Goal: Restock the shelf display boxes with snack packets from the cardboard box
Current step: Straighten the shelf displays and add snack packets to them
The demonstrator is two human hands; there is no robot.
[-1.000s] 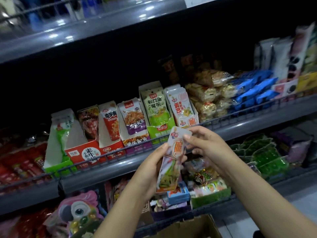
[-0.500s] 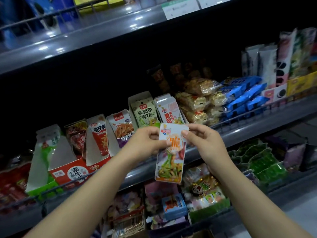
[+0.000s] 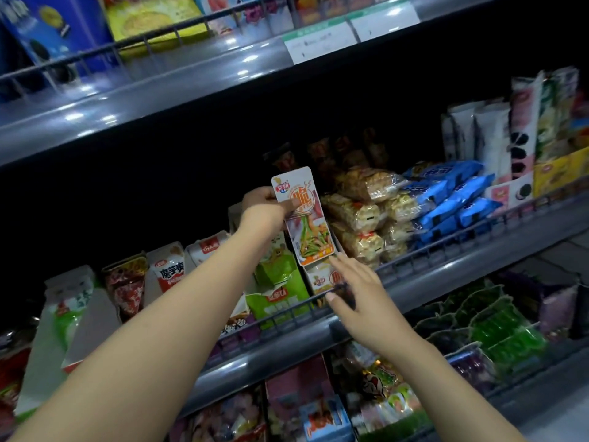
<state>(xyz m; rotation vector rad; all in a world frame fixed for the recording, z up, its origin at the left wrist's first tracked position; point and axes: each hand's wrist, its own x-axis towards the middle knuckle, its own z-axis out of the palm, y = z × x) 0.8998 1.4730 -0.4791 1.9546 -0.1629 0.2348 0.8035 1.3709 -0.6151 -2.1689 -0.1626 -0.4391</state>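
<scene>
1. Left hand (image 3: 266,207) grip: grasping the snack packet (image 3: 302,218) by its upper left part, thumb across the front, fingers behind.
2. Packet is upright, tilted slightly left at the top, held in the air above the white-orange display box (image 3: 322,280) on the middle shelf (image 3: 446,275). Its bottom edge sits just over the box's top.
3. Right hand (image 3: 357,301) grip: released, fingers spread, holding nothing. Fingertips near the packet's bottom right corner and the box front; whether they touch, cannot tell.
4. Left of that box: a green display box (image 3: 277,291), then more packets in boxes running left along the wire rail (image 3: 287,314).
5. Right of it: clear-wrapped snack bags (image 3: 360,218), then blue packets (image 3: 452,199).
6. Lower shelf, right: green packs (image 3: 500,327).
7. Upper shelf, far: price tags (image 3: 322,43) on its edge.
</scene>
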